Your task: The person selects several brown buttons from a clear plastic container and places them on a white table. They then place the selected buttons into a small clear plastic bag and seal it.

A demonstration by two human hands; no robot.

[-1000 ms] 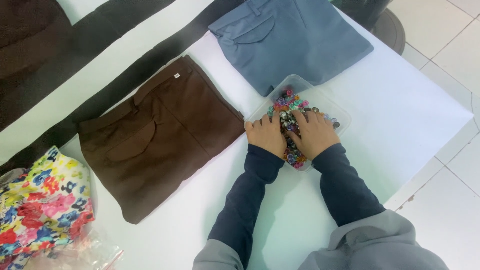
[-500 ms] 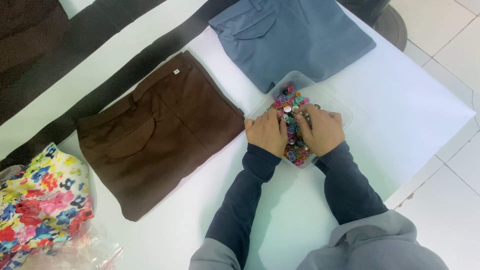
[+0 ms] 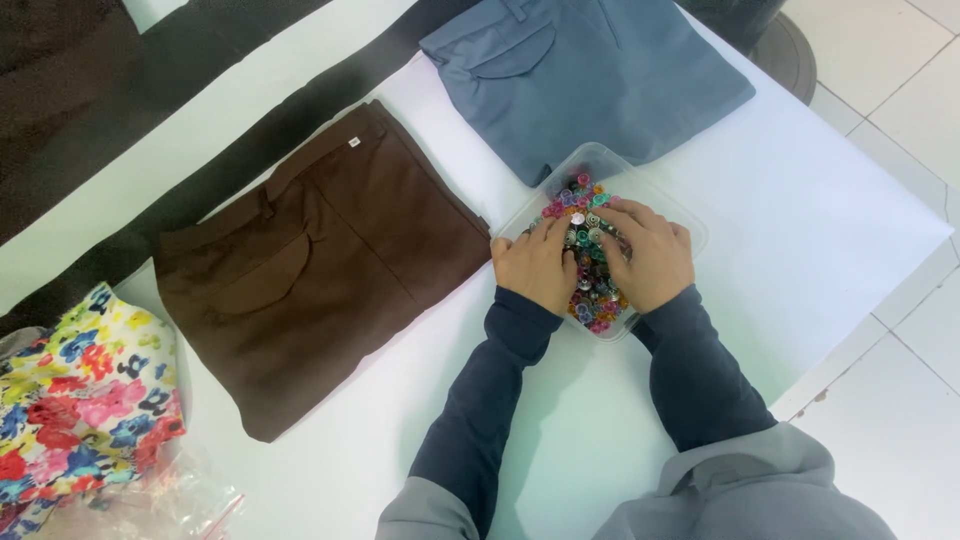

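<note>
A clear square plastic container [image 3: 600, 158] full of small coloured buttons [image 3: 581, 196] sits on the white table [image 3: 820, 220]. My left hand [image 3: 535, 265] rests on the buttons at the container's left side, fingers spread flat. On the right side my right hand [image 3: 652, 255] lies the same way, fingertips among the buttons. Whether either hand pinches a button I cannot tell. Both arms wear dark blue sleeves.
Folded brown trousers [image 3: 320, 270] lie left of the container and folded blue-grey trousers [image 3: 590, 75] behind it. A floral cloth [image 3: 75, 400] and a clear plastic bag [image 3: 170, 505] sit at the lower left. A dark fabric strip [image 3: 200, 190] crosses the table's back. The table edge runs at the right, above tiled floor.
Both hands stay on the buttons with slight finger shifts. The view has drifted a little, nothing else moved.
</note>
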